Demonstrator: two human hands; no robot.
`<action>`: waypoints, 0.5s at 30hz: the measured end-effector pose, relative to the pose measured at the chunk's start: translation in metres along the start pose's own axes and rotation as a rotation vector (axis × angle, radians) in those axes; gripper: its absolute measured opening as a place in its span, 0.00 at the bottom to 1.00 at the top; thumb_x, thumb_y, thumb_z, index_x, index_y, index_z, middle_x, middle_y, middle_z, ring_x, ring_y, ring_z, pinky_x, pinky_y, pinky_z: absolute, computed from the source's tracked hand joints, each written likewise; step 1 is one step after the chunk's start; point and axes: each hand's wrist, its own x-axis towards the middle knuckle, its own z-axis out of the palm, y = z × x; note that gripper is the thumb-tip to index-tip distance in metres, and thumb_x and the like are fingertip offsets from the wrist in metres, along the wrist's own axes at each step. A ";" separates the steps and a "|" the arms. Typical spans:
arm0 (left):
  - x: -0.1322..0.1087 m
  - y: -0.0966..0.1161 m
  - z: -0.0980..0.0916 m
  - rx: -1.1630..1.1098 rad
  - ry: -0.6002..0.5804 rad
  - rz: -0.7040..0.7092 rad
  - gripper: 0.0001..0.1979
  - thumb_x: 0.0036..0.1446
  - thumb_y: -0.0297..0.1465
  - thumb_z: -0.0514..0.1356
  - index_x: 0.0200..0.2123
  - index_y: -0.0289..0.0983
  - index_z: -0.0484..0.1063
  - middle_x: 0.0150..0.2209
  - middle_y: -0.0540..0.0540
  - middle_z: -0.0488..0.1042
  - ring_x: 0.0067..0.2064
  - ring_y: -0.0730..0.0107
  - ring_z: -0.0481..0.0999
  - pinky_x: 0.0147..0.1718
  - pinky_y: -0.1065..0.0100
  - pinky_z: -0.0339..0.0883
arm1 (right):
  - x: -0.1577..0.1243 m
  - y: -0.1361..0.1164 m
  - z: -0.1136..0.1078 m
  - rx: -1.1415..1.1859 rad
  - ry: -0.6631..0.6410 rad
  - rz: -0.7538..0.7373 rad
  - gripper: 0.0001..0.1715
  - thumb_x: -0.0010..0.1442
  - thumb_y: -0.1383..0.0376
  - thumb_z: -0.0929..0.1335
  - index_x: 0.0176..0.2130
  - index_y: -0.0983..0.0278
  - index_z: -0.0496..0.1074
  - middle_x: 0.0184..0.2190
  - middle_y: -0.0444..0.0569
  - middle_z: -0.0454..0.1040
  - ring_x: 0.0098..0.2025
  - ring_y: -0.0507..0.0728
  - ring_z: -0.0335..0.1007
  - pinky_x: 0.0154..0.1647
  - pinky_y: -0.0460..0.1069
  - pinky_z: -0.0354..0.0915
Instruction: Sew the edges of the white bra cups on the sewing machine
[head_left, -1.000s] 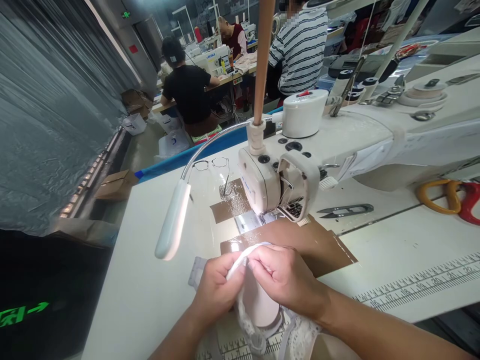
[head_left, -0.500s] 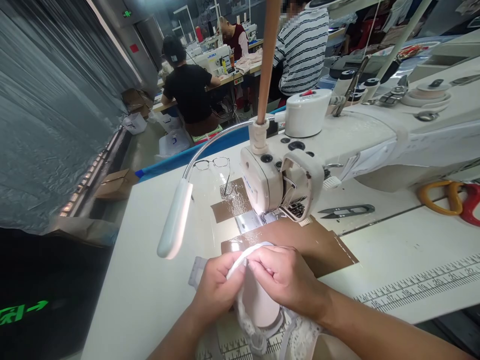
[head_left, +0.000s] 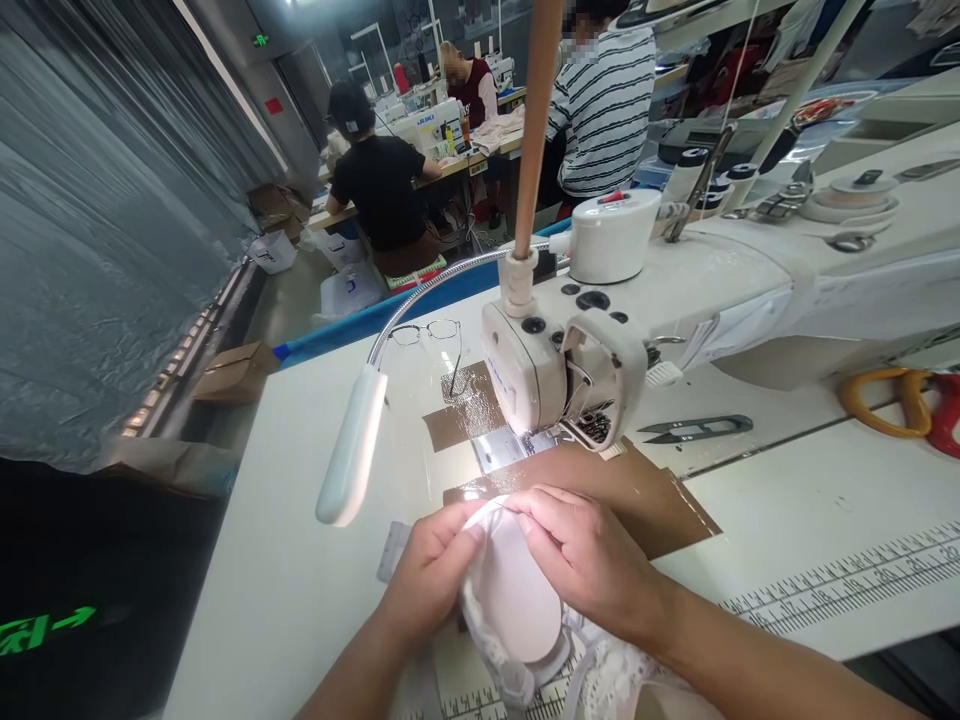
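Note:
A pale padded bra cup (head_left: 519, 590) with white edging hangs between my two hands, just in front of the sewing machine (head_left: 525, 370). My left hand (head_left: 431, 560) pinches the edging at the cup's upper left. On the upper right, my right hand (head_left: 574, 540) grips the same edge between thumb and fingers. White lace (head_left: 611, 665) trails from the cup toward me, partly under my right forearm. The needle area lies beyond my fingertips, and the cup touches neither needle nor foot.
A lamp (head_left: 352, 445) on a bendy neck shines from the left. Thread snips (head_left: 697, 428), orange-handled scissors (head_left: 889, 400) and eyeglasses (head_left: 426, 332) lie on the table. Printed ruler marks (head_left: 847, 580) run along the right front. Several people sit at machines behind.
My hands have spread slightly apart along the edging, the right one shifting a little to the right. More of the cup's inner face now shows between them.

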 end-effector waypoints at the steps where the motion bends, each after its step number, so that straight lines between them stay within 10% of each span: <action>1: 0.001 -0.001 0.000 -0.005 0.002 -0.009 0.15 0.60 0.32 0.53 0.48 0.35 0.72 0.37 0.44 0.76 0.38 0.64 0.72 0.37 0.69 0.64 | 0.000 0.000 0.001 -0.001 -0.003 -0.005 0.15 0.61 0.70 0.58 0.34 0.63 0.72 0.24 0.47 0.70 0.26 0.53 0.66 0.29 0.46 0.64; 15: 0.003 -0.004 -0.002 -0.161 -0.010 -0.076 0.16 0.58 0.32 0.55 0.47 0.32 0.73 0.31 0.44 0.76 0.34 0.66 0.72 0.32 0.71 0.63 | -0.004 0.003 0.003 -0.082 -0.008 -0.049 0.19 0.63 0.70 0.57 0.26 0.66 0.70 0.22 0.46 0.60 0.23 0.50 0.55 0.24 0.45 0.56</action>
